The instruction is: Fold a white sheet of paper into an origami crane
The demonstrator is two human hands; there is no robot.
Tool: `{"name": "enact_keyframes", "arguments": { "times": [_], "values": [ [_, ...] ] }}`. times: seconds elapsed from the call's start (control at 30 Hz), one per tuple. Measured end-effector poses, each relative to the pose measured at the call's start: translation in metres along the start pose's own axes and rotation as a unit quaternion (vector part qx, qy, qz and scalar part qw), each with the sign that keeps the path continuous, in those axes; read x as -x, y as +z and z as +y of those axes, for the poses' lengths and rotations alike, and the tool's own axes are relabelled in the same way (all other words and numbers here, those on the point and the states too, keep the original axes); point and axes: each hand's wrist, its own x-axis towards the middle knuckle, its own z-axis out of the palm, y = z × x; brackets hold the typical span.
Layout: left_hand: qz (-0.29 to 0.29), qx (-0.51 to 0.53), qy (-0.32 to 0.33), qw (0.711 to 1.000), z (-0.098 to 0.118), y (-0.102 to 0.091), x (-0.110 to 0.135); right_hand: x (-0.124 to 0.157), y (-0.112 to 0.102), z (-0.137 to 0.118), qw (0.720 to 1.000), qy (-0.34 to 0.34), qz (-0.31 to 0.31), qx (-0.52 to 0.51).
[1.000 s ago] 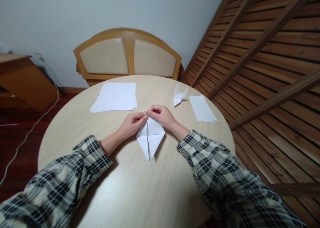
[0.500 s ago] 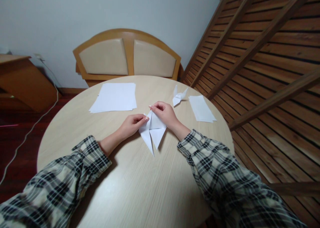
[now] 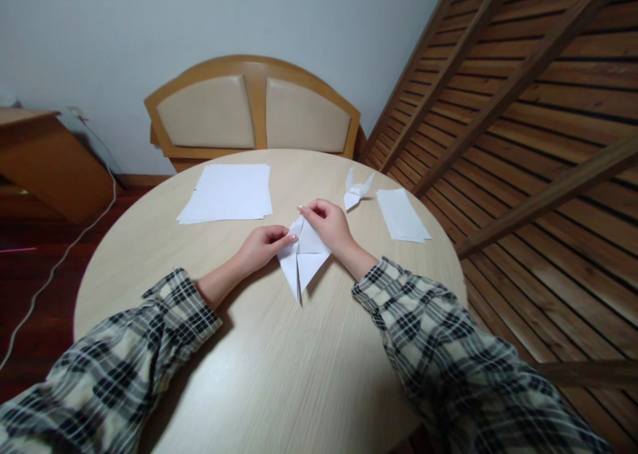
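A half-folded piece of white paper (image 3: 302, 261) lies on the round light-wood table (image 3: 279, 367), its long point toward me. My left hand (image 3: 262, 246) pinches its upper left edge with closed fingers. My right hand (image 3: 326, 227) is closed on the top of the same paper and lifts a flap off the table. Both sleeves are plaid.
A stack of white sheets (image 3: 226, 193) lies at the far left of the table. A finished folded paper figure (image 3: 356, 191) and a smaller pile of paper (image 3: 401, 216) sit at the far right. A wooden chair (image 3: 254, 112) stands behind the table; slatted wood (image 3: 523, 108) leans at the right.
My right hand has risen and drawn the top flap of the paper upward and back. The paper's long point has slid a little away from me. The left hand has stayed in place.
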Motion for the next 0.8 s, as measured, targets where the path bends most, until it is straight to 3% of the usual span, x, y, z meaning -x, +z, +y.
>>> {"name": "enact_keyframes", "arguments": {
  "times": [0.2,0.3,0.4,0.8],
  "values": [
    [-0.005,0.006,-0.011,1.0,-0.002,0.0,-0.001,-0.001,-0.002,0.001,0.998,0.039,-0.011,-0.039],
    [-0.004,0.022,-0.016,1.0,-0.005,0.0,-0.001,0.0,-0.004,0.0,0.989,0.093,-0.069,-0.094],
    [0.001,0.032,-0.017,0.999,-0.008,0.0,-0.001,0.002,-0.007,0.0,0.981,0.12,-0.129,-0.078],
    [-0.006,0.007,-0.015,1.0,-0.01,-0.001,-0.002,0.002,-0.006,0.0,0.991,0.064,-0.109,0.037]
  ]
}}
